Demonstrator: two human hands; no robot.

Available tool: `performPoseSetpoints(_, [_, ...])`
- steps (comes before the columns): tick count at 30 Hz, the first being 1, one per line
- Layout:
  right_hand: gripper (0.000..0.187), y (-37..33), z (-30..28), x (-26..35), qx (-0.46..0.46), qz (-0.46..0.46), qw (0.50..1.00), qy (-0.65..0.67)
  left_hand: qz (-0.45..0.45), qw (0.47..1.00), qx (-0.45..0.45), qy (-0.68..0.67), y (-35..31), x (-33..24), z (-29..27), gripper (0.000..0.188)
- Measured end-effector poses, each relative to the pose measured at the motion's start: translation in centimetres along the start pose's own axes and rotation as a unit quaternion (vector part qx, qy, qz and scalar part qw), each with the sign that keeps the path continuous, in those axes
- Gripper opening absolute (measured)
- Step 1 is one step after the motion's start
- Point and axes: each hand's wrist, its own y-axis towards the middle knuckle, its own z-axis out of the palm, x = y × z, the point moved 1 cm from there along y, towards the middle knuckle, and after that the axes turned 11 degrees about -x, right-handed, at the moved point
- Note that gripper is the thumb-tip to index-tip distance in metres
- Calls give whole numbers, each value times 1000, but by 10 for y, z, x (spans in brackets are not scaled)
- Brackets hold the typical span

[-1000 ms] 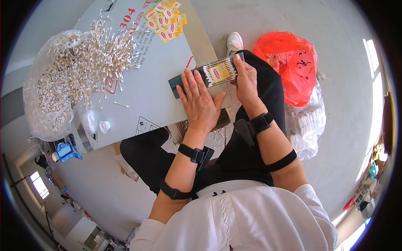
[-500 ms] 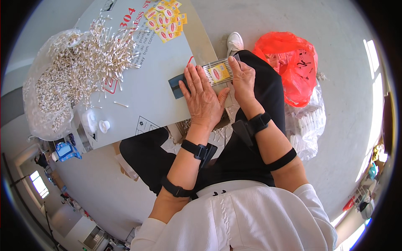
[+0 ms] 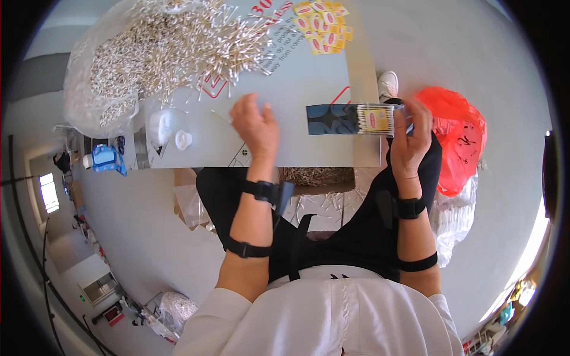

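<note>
A clear plastic packet of cotton swabs (image 3: 385, 113) with a yellow card (image 3: 375, 120) in it lies near the table's right edge. My right hand (image 3: 409, 139) is closed on the packet's right end. A dark blue, shiny strip (image 3: 332, 120) stretches left from the packet across the tabletop. My left hand (image 3: 255, 127) is raised over the table's near part, fingers loosely bent and thumb apart, with nothing visible in it. Motion blurs its fingertips. A large heap of loose cotton swabs (image 3: 178, 53) spills from a clear bag (image 3: 83, 98) at the far left.
Several yellow cards (image 3: 323, 26) lie at the table's far side. A white bottle (image 3: 159, 127) and small white cap (image 3: 183, 140) stand at left. Below the front edge is a box of swabs (image 3: 317, 178). A red plastic bag (image 3: 454, 145) sits on the floor at right.
My left hand has lifted off the packet and strip and moved left. My right hand still holds the packet's end. The view has shifted, showing more of the dark blue strip.
</note>
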Motion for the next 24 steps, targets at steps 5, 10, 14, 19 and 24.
performPoseSetpoints(5, [6, -29, 22, 42, 293, 105, 937, 159, -155, 974, -26, 162, 47, 60, -3, 30])
performPoseSetpoints(10, [5, -45, 53, 77, 381, 75, 902, 189, -90, 967, 94, 220, 68, 56, 6, 18])
performPoseSetpoints(14, [11, -46, 95, 74, 369, 94, 912, 151, -43, 989, 54, 129, 23, 18, 7, 5])
performPoseSetpoints(19, [20, -35, 174, 85, 324, 53, 936, 129, 2, 998, 64, -28, -9, -17, -16, 8])
performPoseSetpoints(24, [14, -33, 215, 92, 299, -81, 951, -6, 72, 981, 137, -118, -22, -15, -21, 15])
